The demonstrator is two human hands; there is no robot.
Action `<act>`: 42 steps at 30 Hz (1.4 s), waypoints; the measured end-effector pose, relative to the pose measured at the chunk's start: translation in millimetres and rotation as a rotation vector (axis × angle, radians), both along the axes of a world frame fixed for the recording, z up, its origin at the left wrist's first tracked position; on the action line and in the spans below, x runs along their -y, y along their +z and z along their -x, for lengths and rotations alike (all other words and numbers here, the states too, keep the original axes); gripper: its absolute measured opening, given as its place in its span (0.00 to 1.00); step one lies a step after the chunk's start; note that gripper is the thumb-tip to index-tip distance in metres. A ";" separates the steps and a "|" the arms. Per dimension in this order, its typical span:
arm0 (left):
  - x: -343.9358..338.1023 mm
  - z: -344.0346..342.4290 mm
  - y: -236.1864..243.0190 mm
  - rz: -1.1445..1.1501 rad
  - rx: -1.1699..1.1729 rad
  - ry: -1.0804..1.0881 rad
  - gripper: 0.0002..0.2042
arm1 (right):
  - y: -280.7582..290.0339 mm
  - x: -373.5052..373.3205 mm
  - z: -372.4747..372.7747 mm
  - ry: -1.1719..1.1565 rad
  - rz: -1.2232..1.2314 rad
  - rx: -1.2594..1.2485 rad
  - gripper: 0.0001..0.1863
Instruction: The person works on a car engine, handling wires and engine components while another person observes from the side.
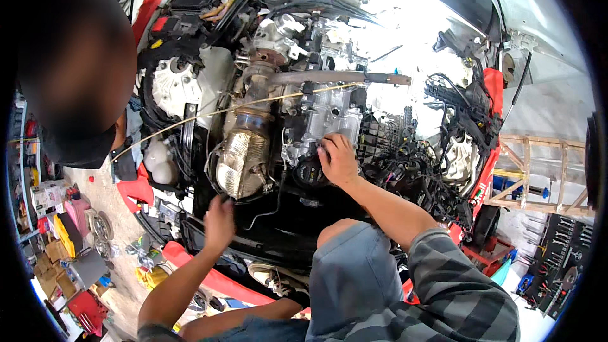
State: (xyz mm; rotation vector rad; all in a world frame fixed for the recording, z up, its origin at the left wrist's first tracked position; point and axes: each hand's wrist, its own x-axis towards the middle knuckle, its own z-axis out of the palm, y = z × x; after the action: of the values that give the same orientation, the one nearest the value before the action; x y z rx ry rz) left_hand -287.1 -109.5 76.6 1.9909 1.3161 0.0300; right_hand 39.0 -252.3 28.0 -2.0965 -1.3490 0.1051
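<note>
My right hand (337, 158) rests at the lower edge of the silver engine top (324, 117), its fingers curled over a black part (313, 149) just above a round black cap (307, 172). My left hand (218, 221) is blurred below the silver heat shield (237, 174) of the exhaust assembly; its fingers are indistinct, and I cannot tell if they hold anything. A thin pale rod (196, 117) crosses the engine diagonally. A thicker dark bar (342, 76) lies above it.
A co-worker (79, 69) leans in at the upper left. Red fender covers (493, 92) line the car's sides. My bent leg (348, 259) is at the front. Shelves (28, 171) and floor clutter stand left; a wooden frame (525, 174) and a tool set (551, 259) are right.
</note>
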 end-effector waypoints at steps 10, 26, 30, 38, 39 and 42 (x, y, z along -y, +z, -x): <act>55.9 -207.8 -41.9 -0.353 0.455 -0.394 0.08 | -10.4 1.0 7.9 -0.123 -0.175 -0.203 0.11; 48.0 -206.7 -61.4 -0.295 0.568 -0.421 0.07 | 170.5 114.6 -64.2 -0.736 0.063 -0.685 0.17; 49.8 -212.4 -47.3 -0.313 0.540 -0.457 0.07 | 238.7 184.5 -77.5 -0.798 0.289 -0.447 0.21; 50.7 -218.7 -50.6 -0.306 0.377 -0.527 0.05 | 242.1 292.0 1.6 -1.294 0.261 -0.378 0.17; 51.5 -217.2 -52.0 -0.313 0.370 -0.537 0.05 | 233.5 299.0 1.9 -1.345 0.243 -0.406 0.17; 43.7 -213.4 -47.8 -0.246 0.327 -0.582 0.06 | 203.0 298.1 -17.5 -1.311 0.126 -0.423 0.17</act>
State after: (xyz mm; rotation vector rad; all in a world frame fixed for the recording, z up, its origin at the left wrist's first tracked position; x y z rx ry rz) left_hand -73.7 -153.2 28.8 2.3861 0.5193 0.2390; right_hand 56.5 -550.4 231.0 -2.4520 0.3966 0.0631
